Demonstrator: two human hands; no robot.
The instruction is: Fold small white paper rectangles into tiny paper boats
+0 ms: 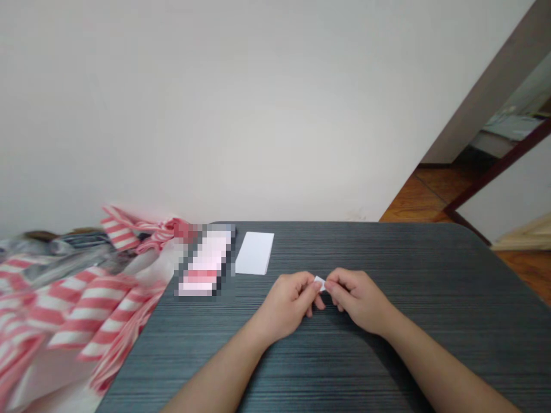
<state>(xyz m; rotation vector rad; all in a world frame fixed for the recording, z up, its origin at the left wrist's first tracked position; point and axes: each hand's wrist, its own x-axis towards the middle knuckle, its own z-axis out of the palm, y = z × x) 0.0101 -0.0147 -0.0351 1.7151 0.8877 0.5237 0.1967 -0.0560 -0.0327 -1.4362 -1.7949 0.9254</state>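
Between my two hands is a small white piece of paper (319,282), mostly covered by the fingertips. My left hand (290,304) pinches its left side between thumb and index finger. From the other side, my right hand (359,298) pinches the right end, thumb and fingers closed on it. Both hands are just above the dark table (327,367). A stack of white paper sheets (255,253) lies beyond my left hand, towards the back of the table.
Left of the sheets, a pixelated flat device like a phone (204,261) lies at the table's left edge. Red-and-white striped cloth (90,304) is heaped beside the table. A pale wall (258,115) rises behind it, and a doorway with wooden floor (430,189) is at right.
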